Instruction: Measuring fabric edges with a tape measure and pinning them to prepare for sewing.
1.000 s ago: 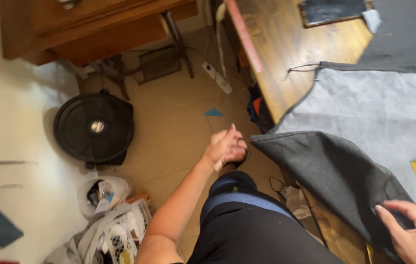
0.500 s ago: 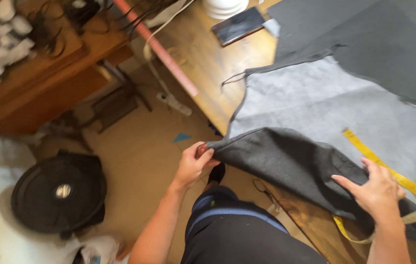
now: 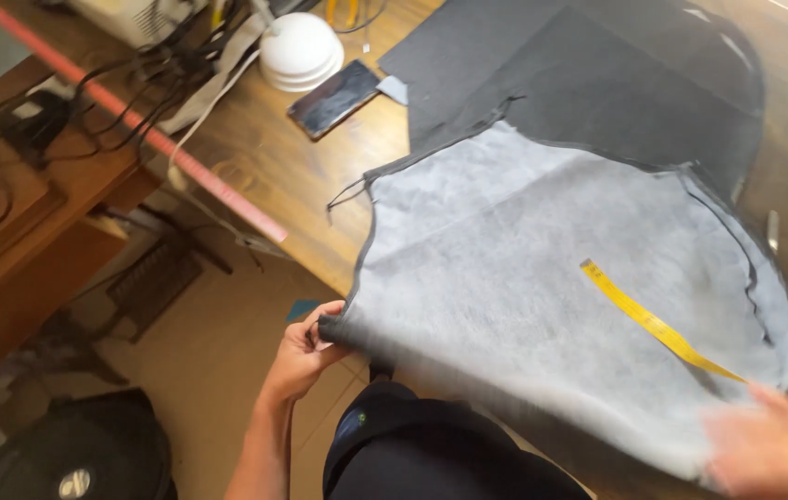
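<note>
Grey cloth covers the table; left hand pinches its eight-o'clock corner, right hand, blurred, grip unclear, presses its five-o'clock edge.

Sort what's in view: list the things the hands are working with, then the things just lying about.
In hand:
left hand, pinching the fabric corner
right hand, blurred, at the fabric's near edge
grey fabric piece
yellow tape measure, lying on it

Lying about:
dark fabric
phone
white bowls
red stick
</note>
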